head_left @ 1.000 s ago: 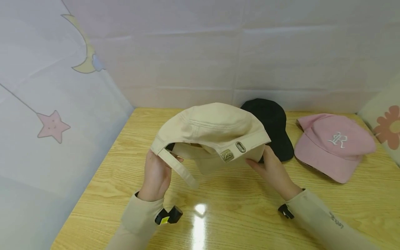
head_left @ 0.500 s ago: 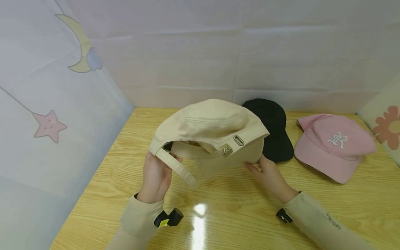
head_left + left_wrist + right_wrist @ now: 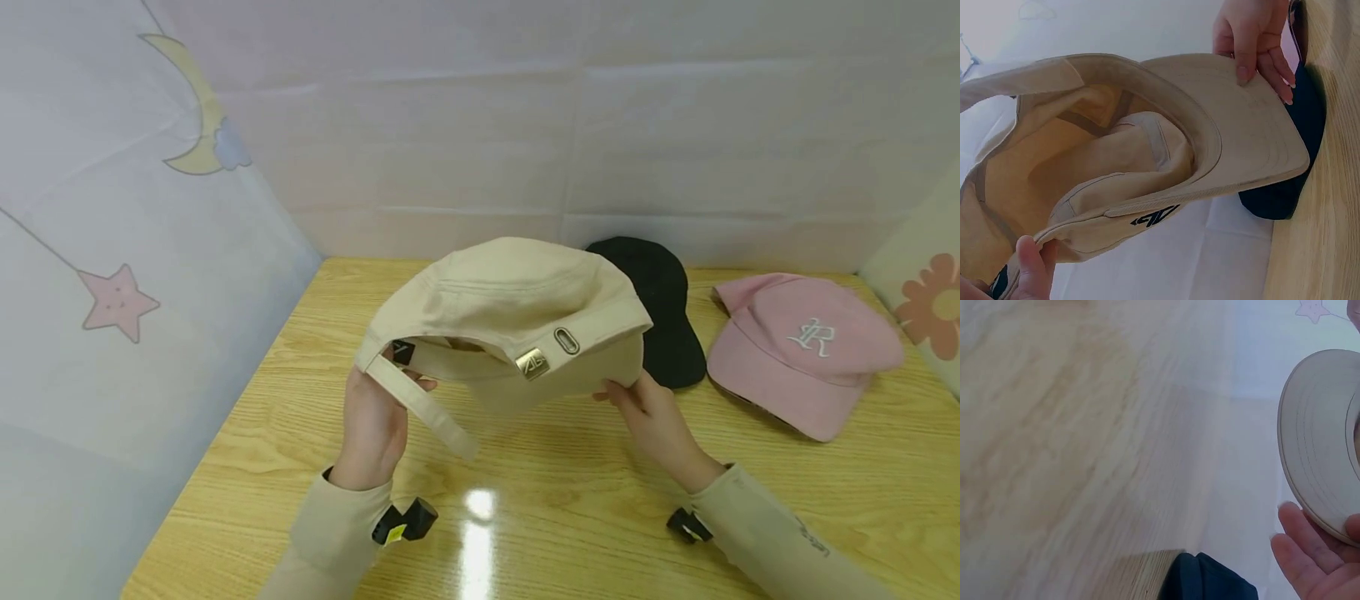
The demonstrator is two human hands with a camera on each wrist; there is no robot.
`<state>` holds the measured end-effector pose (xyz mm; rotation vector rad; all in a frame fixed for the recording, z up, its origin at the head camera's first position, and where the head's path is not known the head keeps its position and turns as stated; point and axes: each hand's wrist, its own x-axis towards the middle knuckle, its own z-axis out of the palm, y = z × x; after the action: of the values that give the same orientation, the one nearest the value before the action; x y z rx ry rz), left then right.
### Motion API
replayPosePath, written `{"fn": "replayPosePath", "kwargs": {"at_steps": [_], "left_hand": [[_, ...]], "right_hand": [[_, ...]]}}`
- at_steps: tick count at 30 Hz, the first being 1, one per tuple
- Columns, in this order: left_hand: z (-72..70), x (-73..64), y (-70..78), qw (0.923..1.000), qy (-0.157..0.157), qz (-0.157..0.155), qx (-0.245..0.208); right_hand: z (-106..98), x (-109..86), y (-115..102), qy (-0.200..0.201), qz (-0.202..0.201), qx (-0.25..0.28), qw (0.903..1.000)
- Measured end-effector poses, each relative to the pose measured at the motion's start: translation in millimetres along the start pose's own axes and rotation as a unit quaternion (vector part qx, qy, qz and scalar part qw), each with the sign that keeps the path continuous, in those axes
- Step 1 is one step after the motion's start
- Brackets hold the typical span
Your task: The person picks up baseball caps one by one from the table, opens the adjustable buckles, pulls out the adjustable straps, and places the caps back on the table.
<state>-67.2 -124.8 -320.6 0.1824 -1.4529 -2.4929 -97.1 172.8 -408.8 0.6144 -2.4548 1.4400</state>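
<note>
A cream baseball cap (image 3: 510,283) is held up over the table between both hands, its back opening and loose strap facing me. My left hand (image 3: 375,425) grips its left rim; in the left wrist view the thumb (image 3: 1032,269) pinches the sweatband edge. The right hand (image 3: 660,429) pinches the brim (image 3: 1241,119), thumb on its underside. A dark embroidered mark (image 3: 1155,216) shows on the crown's front in the left wrist view. The strap end (image 3: 450,433) hangs free, and a metal logo clasp (image 3: 533,363) sits by a metal-rimmed slot. The right wrist view catches the brim's edge and fingers.
Behind the held cap, a black cap (image 3: 660,308) lies on the wooden table (image 3: 570,517), partly hidden by it. To the right rests a pink cap (image 3: 810,333) with a white letter R. A pale cloth wall (image 3: 465,150) rises behind the table.
The cream cap has tilted slightly, its metal clasp shifting a little left. My right hand has changed its place along the brim, its fingers now further round the edge. The left hand stays nearly still.
</note>
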Motion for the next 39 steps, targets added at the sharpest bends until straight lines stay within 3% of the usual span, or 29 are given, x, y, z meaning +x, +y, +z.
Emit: {"fn": "replayPosePath", "kwargs": {"at_steps": [6,14,20,24,29,35,39], "left_hand": [[-6.0,1.9,-6.3,0.9954,0.018,-0.009,0.094],[-8.3,3.9,-12.5,0.9851,-0.022,-0.023,0.169],[-10.2,1.1,-12.8,0.9707,-0.059,-0.034,0.230],[-10.8,0.1,-13.3,0.9648,-0.071,-0.055,0.247],[-12.1,0.6,-14.2,0.9650,-0.062,-0.074,0.244],[-17.9,1.4,-13.9,0.9663,-0.071,-0.069,0.238],[-21.5,0.8,-13.6,0.9682,-0.084,-0.066,0.226]], "right_hand": [[-5.6,-2.6,-1.9,0.073,0.001,0.015,0.9972],[-12.4,-0.2,-4.8,0.127,-0.043,0.052,0.9896],[-23.1,5.1,-9.7,0.178,-0.082,0.016,0.9806],[-29.5,7.1,-13.2,0.192,-0.079,-0.013,0.9781],[-35.6,7.3,-13.1,0.203,-0.089,-0.054,0.9736],[-42.1,8.8,-15.7,0.206,-0.122,-0.110,0.9647],[-46.2,11.1,-19.4,0.219,-0.145,-0.152,0.9528]]}}
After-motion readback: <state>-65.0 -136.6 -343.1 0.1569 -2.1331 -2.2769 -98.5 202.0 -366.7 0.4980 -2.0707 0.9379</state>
